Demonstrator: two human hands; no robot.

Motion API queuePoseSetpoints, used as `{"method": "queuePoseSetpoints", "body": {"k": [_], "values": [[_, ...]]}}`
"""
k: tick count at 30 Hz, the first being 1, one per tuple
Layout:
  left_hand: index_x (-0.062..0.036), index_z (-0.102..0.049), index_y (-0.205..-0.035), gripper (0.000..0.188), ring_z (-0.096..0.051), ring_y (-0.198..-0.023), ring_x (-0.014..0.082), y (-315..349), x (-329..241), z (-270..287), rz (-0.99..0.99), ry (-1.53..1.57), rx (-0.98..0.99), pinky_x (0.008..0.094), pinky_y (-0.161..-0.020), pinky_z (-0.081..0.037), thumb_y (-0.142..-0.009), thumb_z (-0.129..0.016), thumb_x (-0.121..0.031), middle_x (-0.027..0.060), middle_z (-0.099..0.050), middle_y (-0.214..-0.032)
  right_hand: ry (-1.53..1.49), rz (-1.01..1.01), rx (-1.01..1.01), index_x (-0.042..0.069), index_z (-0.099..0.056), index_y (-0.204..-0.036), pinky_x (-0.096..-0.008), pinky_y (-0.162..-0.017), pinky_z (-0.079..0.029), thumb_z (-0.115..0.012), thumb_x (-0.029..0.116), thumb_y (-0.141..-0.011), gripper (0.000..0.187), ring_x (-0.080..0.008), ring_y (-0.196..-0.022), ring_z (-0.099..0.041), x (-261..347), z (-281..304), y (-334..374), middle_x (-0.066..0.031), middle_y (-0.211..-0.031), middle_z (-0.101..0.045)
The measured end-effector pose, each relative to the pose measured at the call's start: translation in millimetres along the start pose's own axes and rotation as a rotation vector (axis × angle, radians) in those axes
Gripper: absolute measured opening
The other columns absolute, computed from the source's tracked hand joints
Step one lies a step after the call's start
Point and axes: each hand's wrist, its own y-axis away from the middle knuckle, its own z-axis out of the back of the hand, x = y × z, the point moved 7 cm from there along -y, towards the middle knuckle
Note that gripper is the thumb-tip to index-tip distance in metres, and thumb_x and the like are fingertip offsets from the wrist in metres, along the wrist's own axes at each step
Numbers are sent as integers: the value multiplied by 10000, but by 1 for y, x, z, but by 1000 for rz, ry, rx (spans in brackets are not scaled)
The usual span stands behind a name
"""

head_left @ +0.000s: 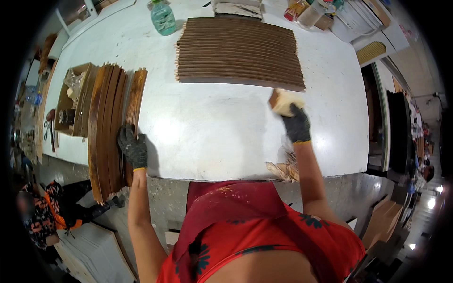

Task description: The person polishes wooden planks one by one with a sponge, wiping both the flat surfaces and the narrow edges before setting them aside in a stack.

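Note:
My left hand (pixel 133 150), in a dark grey knit glove with a yellow cuff, is closed around a brown wooden strip (pixel 137 92) at the right side of a bundle of similar strips (pixel 104 127). These strips lie lengthwise at the table's left, their near ends jutting past the front edge. In the matching glove, my right hand (pixel 298 126) grips a cream sponge-like block (pixel 285 103) with a brown side. It is right of the middle, just below the near right corner of a row of dark brown strips (pixel 238 54) laid side by side across the far table.
An open box (pixel 71 101) of small items stands left of the bundle, near scissors (pixel 46 129). A greenish jar (pixel 163 20) and more containers (pixel 314 13) line the back of the white table (pixel 203 137). Crumpled material (pixel 284 169) lies at the front edge. Another person (pixel 52 207) is at lower left.

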Motion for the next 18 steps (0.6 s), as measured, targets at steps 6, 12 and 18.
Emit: {"method": "queuePoseSetpoints", "body": {"k": [6,12,18], "values": [[-54,-431,-1271,614,-354,-1240,297,-4,-135,-34,-349,425,61,405,-1057,-280,-719,-688,-133,136,-448,-1279,10,143,-127,8,-413,-1211,-439,-967,-398,-686,150,-750,555,-301,-1114,-478,70,73,-52,-146,-1167,-506],[-91,-412,-1296,648,-333,-1240,356,-22,-254,-48,-490,560,274,444,-1046,-261,-714,-681,-186,157,-387,-1332,-68,89,-115,-2,-407,-1207,-456,-980,-389,-657,123,-768,520,-313,-1126,-466,55,83,-59,-152,-1179,-494],[-114,-415,-1287,636,-325,-1246,348,-27,-330,-60,-713,550,383,463,-1049,-243,-712,-682,-170,139,-397,-1324,-140,199,-184,-35,-356,-1243,-452,-1002,-358,-634,130,-783,563,-311,-1151,-443,51,108,-40,-174,-1217,-455]]}}
